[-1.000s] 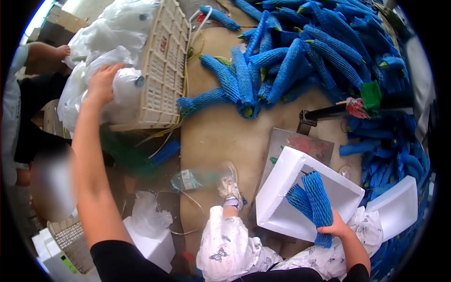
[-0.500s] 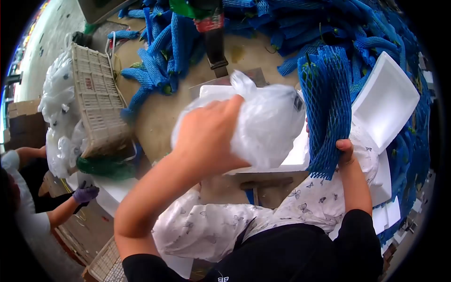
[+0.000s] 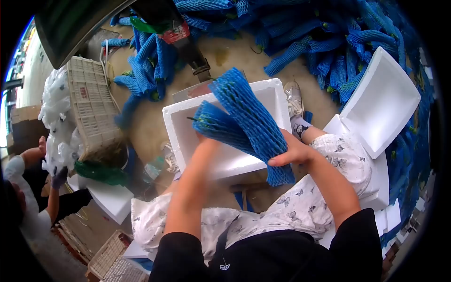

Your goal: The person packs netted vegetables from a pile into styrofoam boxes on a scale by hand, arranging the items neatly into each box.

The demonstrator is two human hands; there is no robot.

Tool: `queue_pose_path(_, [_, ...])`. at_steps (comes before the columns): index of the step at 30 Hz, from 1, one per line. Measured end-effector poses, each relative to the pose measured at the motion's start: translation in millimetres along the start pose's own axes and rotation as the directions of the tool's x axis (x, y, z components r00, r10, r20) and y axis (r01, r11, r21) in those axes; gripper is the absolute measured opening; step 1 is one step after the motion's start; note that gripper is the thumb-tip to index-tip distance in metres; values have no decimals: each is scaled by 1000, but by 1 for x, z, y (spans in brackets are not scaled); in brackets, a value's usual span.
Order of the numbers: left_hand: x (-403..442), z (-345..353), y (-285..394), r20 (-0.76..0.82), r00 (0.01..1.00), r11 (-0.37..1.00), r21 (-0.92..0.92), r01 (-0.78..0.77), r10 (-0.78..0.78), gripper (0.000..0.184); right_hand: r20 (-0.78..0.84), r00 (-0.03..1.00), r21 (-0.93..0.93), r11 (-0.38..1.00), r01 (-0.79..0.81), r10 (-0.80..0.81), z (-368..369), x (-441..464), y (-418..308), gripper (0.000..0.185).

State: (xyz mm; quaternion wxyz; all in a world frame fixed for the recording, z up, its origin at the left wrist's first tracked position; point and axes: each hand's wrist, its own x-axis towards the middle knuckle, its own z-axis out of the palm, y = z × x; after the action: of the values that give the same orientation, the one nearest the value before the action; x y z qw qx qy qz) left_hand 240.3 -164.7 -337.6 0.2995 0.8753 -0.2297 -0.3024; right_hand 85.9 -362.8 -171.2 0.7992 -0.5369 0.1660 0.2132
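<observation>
My right hand (image 3: 293, 149) is closed around the lower end of a bundle of blue net sleeves (image 3: 249, 117), its thumb across the front. Green vegetables show through the mesh, their kind unclear. The bundle tilts over a white foam box (image 3: 221, 171) on the floor between my legs. My left hand (image 3: 206, 144) is blurred and reaches in beneath the bundle's left part. Its fingers are hidden, so whether it grips the sleeves cannot be seen.
Many blue-sleeved vegetables (image 3: 324, 44) lie heaped at the back and right. A foam lid (image 3: 385, 101) leans at right. A plastic crate (image 3: 91, 101) with white bags (image 3: 56, 113) stands left, near another person's gloved hand (image 3: 59, 178). A dark post (image 3: 188, 49) rises behind the box.
The clear plastic bag has left my left hand, which is now under the bundle. My right hand has brought the sleeves leftward over the box and tilted them. The box interior is now exposed.
</observation>
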Motion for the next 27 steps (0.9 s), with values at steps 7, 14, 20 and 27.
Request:
queue_pose_path(7, [-53, -41, -10, 447, 868, 740, 505, -445, 217, 95, 229, 940, -828, 558, 52, 253, 3, 136, -16, 87])
queue_pose_path(14, [-73, -73, 2, 437, 886, 987, 33, 155, -154, 55, 17, 915, -942, 301, 150, -404, 25, 96, 2, 57])
queue_pose_path(20, [-10, 12, -73, 489, 848, 976, 169, 136, -203, 45, -140, 987, -967, 225, -120, -75, 22, 43, -34, 56])
queue_pose_path(27, [-110, -56, 12, 432, 893, 862, 493, -114, -128, 48, 80, 997, -984, 158, 80, -6, 15, 134, 69, 57])
